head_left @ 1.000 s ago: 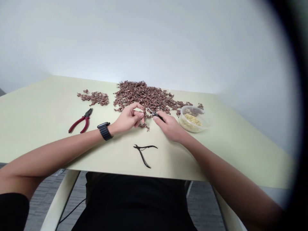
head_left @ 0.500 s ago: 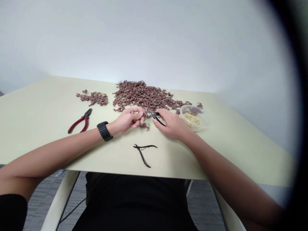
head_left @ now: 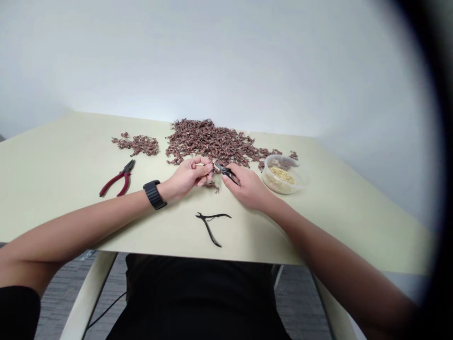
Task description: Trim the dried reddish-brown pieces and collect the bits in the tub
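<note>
My left hand [head_left: 192, 175] is pinched closed at the front of a large heap of small reddish-brown pieces [head_left: 208, 137]. What sits between its fingertips is too small to make out, perhaps one such piece. My right hand [head_left: 246, 185] grips small black-handled pliers [head_left: 228, 173], whose metal jaws point left and reach the left fingertips. Just below the left hand, a few of the brown pieces [head_left: 213, 186] lie on the table.
A clear round tub [head_left: 283, 189] with golden bits stands right of my right hand. Red-handled pliers [head_left: 118, 178] and a smaller brown pile [head_left: 139, 145] lie to the left. Black nippers [head_left: 211, 226] rest near the front edge of the cream table [head_left: 159, 236].
My right hand has shifted slightly left, bringing the pliers' jaws up to the left fingertips, and the handles are squeezed closer together. The left hand is almost still.
</note>
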Demonstrator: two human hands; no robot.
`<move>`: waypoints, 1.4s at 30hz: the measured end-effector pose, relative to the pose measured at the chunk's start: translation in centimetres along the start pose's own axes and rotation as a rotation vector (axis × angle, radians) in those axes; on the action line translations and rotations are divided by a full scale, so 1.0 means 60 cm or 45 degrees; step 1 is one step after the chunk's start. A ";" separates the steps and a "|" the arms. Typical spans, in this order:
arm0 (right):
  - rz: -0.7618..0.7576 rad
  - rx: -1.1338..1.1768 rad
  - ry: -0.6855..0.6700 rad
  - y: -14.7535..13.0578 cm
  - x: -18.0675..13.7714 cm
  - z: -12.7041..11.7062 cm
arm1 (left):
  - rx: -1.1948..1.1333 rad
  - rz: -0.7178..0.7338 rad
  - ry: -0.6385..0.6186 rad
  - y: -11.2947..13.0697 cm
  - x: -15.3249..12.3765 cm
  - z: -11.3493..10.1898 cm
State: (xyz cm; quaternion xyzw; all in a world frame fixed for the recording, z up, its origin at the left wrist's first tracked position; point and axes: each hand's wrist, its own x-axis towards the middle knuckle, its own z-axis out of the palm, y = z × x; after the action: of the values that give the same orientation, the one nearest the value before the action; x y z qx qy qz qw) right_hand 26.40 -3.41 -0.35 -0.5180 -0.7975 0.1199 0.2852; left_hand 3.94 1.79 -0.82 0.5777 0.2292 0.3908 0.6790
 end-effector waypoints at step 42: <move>-0.140 -0.130 0.057 0.014 0.003 -0.005 | 0.014 -0.094 -0.059 0.001 0.000 -0.012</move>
State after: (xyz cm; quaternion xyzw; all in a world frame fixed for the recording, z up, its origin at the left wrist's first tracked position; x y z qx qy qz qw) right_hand 27.19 -2.92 -0.44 -0.4900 -0.8232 0.0516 0.2821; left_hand 3.36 2.22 -0.93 0.5814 0.2368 0.3506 0.6950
